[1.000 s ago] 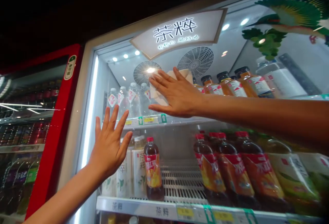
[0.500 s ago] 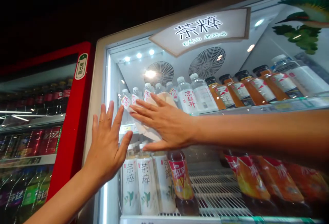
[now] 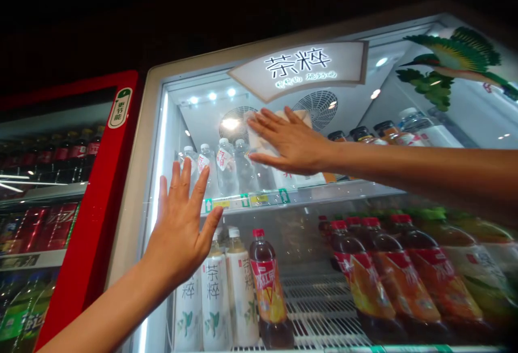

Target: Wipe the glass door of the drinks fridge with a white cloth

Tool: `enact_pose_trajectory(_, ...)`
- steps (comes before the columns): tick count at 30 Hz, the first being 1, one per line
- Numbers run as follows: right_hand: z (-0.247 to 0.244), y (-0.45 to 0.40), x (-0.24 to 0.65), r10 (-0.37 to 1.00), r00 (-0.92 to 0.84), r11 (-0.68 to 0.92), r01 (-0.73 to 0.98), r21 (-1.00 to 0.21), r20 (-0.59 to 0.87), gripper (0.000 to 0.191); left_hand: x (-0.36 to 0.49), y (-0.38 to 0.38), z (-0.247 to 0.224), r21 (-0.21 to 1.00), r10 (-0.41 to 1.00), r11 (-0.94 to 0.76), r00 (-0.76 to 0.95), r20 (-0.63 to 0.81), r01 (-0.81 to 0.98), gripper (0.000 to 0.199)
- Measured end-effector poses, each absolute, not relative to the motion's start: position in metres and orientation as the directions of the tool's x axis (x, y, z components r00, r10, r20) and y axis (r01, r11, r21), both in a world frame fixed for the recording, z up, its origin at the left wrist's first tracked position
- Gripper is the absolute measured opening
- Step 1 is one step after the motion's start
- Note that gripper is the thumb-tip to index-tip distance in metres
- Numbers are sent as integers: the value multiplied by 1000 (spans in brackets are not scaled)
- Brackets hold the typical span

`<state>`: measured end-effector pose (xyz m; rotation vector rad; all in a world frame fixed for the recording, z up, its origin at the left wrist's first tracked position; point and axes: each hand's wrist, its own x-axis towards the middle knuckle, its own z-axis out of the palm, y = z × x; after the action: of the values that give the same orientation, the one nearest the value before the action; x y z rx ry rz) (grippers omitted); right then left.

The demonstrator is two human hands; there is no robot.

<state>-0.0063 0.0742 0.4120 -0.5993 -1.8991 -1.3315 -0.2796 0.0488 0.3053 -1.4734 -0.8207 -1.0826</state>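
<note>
My left hand (image 3: 180, 226) is held up at the lower left part of the glass door, fingers spread and nothing in it. It appears to rest on the pane. Higher up and to the right, my right hand (image 3: 289, 145) lies flat over a thin white cloth (image 3: 302, 119), pressing it against the glass. The cloth's edges show around the fingers; its middle is hidden. Behind the glass, clear water bottles (image 3: 226, 169) stand on the upper shelf (image 3: 226, 204), partly covered by my hands and right forearm.
An illuminated sign (image 3: 297, 69) hangs at the top of the cooler. Below are white-labelled bottles (image 3: 214, 293), a dark tea bottle (image 3: 269, 288) and several more tea bottles (image 3: 388, 272). A red-framed drinks cooler (image 3: 91, 223) stands at the left.
My right hand has slid the cloth up and right across the glass, away from my left hand. My left hand stays spread near the same place. The view has shifted slightly.
</note>
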Motion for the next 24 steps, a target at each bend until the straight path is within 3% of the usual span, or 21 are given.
enact_pose_trajectory(2,407,74,14,-41,-591,337,751,568,805,95,-265,52,305,-364,-61,-181,359,931,914,72)
enact_pose_trajectory(5,377,72,37,-89,-772,331,573,750,630,95,-235,56,306,-392,-90,-182,382,920,902,73)
enact_pose_trajectory(7,365,73,57,-101,-817,325,512,795,568,91,-211,57,308,-408,-112,-186,393,913,894,74)
enact_pose_trajectory(11,374,75,108,-66,-649,326,704,631,758,87,-157,57,312,-413,-139,-197,392,909,889,76)
enact_pose_trajectory(17,379,74,186,-47,-784,357,565,744,618,92,-78,61,312,-441,-164,-209,413,896,873,76)
enact_pose_trajectory(22,397,77,262,24,-530,309,810,498,848,93,-25,63,311,-451,-183,-221,418,890,864,76)
enact_pose_trajectory(24,384,79,284,-11,-570,301,782,546,822,92,-5,63,311,-455,-190,-223,420,888,862,76)
